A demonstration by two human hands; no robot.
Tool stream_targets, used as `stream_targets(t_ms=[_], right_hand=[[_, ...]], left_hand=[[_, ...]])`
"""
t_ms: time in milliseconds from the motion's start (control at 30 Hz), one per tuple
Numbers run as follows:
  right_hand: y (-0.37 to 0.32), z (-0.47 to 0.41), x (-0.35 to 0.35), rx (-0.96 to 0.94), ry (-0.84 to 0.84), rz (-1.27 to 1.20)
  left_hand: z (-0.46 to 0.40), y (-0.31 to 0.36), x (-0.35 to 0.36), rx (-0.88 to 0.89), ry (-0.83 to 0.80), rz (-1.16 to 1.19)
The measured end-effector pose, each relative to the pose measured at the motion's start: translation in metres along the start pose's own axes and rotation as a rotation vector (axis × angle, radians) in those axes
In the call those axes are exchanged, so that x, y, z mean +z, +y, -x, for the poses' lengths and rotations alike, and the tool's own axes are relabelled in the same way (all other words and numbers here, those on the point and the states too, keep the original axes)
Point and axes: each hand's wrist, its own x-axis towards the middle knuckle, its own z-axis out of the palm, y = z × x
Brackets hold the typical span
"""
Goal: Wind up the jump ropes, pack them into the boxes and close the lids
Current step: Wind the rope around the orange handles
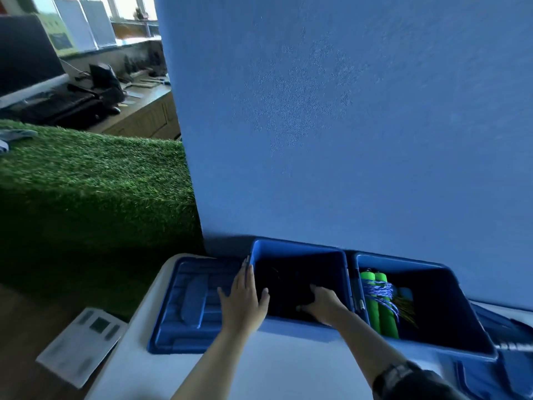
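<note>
Two open blue boxes stand side by side against a blue wall. My left hand rests with straight fingers on the left rim of the left box. My right hand reaches down inside that box; its fingers curl in the dark interior, and what they hold cannot be made out. The right box contains a wound jump rope with green handles and a blue-white cord. A blue lid lies flat on the table left of the left box.
The boxes sit on a white table. Another blue lid part lies at the far right. A white scale lies on the floor at left, beside artificial grass. Desks with equipment stand at the far left back.
</note>
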Motion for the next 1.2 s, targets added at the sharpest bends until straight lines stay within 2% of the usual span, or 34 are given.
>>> stream_targets(t_ms=[100, 333, 533, 633, 933, 1067, 1200], right_hand=[[0.002, 0.025, -0.009, -0.055, 0.080, -0.042], [0.015, 0.086, 0.001, -0.221, 0.261, -0.152], [0.030, 0.132, 0.049, -0.346, 0.357, -0.036], [0.033, 0.149, 0.082, -0.353, 0.262, 0.032], [0.010, 0.201, 0.174, -0.384, -0.124, 0.109], [-0.014, 0.212, 0.205, -0.373, -0.205, 0.116], [-0.037, 0.223, 0.236, -0.340, -0.240, 0.165]], left_hand=[[0.012, 0.003, -0.009, -0.010, -0.027, -0.092], [0.076, 0.008, -0.006, -0.039, 0.025, -0.063], [0.163, 0.003, 0.021, -0.128, -0.021, 0.025], [0.201, -0.009, 0.037, -0.197, -0.061, 0.046], [0.269, -0.086, 0.035, -0.339, 0.001, 0.022], [0.279, -0.121, 0.023, -0.373, 0.022, 0.034], [0.281, -0.163, 0.017, -0.380, -0.056, 0.005]])
